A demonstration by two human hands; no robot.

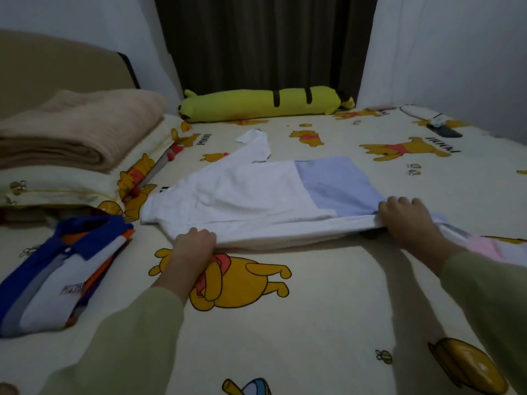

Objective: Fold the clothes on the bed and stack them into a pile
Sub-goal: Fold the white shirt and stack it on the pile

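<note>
— Where's the shirt?
— The white and blue shirt (256,195) lies just beyond my fingertips; my left hand (192,249) and right hand (405,220) each pinch its near edge.
— And the pile?
— The folded blue polo (57,269) sits left of my left fingers.

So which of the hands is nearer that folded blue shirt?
Left. The left hand grips the white shirt's near edge just right of the blue shirt; the right hand grips that edge farther right.
</note>
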